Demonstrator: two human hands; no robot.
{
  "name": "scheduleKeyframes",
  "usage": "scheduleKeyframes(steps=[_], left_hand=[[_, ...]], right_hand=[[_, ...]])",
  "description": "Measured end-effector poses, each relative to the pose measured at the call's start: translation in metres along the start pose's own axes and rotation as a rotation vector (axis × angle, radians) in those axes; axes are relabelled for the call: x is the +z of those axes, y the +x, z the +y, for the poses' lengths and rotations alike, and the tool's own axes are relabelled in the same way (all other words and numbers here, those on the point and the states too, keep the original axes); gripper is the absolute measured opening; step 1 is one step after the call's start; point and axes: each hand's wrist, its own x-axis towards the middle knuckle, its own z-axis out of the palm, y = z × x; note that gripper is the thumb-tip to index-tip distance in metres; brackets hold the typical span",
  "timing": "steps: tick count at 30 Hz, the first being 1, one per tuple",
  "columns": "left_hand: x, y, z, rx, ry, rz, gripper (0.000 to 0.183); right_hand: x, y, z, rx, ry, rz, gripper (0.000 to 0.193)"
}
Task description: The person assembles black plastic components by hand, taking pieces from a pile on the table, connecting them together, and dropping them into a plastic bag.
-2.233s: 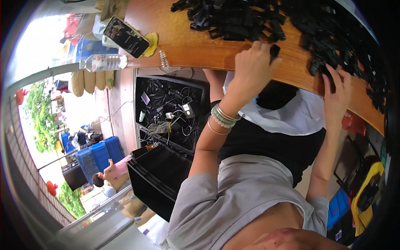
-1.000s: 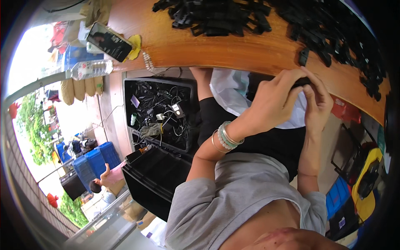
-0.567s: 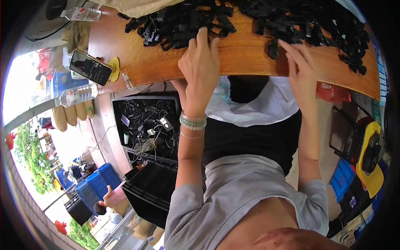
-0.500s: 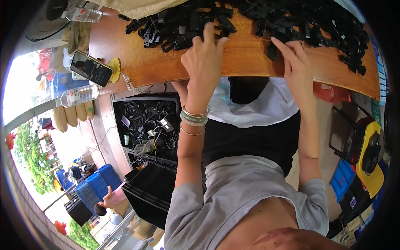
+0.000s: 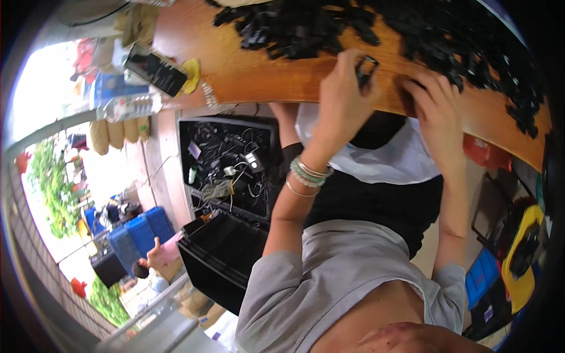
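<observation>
My left hand [image 5: 347, 97], with bracelets at its wrist, is closed over the front part of the wooden table [image 5: 259, 79]. Between its thumb and fingers it pinches a small black plastic buckle [image 5: 366, 72] with an open, frame-like middle. To its right, my right hand [image 5: 434, 106] is at the table's front edge, fingers bent and apart, with nothing seen in them. Its fingertips are nearest to a large pile of black plastic buckles [image 5: 471, 56]. Another heap of black buckles [image 5: 294, 29] lies beyond my left hand. Motion blurs single pieces in both piles.
On the table's left lie a phone [image 5: 156, 69], a yellow object [image 5: 190, 75] and a bead string [image 5: 209, 94]. A white bag [image 5: 382, 162] hangs at my lap. Left below stand a black bin [image 5: 229, 165] of parts and cables and a black crate [image 5: 220, 253]. A person [image 5: 156, 259] is outside.
My left hand has come back from the left heap and moved right, and now grips a buckle. My right hand has drawn slightly nearer the table edge. The whole view has shifted.
</observation>
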Motion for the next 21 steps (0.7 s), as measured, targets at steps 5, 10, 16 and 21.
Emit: scheduleKeyframes(steps=[5,10,16,21], left_hand=[[0.002,-0.009,-0.005,-0.06,-0.477,-0.068,0.032],[-0.009,-0.013,0.023,-0.372,-0.698,-0.315,0.033],[-0.011,-0.013,0.037,-0.386,-0.868,-0.435,0.032],[-0.013,-0.014,0.042,-0.355,-0.88,-0.41,0.025]], right_hand=[[-0.006,0.005,-0.017,0.449,0.806,0.424,0.027],[-0.01,-0.011,-0.024,0.625,1.192,0.339,0.025],[-0.007,-0.014,-0.023,0.466,1.033,0.425,0.021],[-0.006,-0.013,-0.022,0.416,1.045,0.421,0.018]])
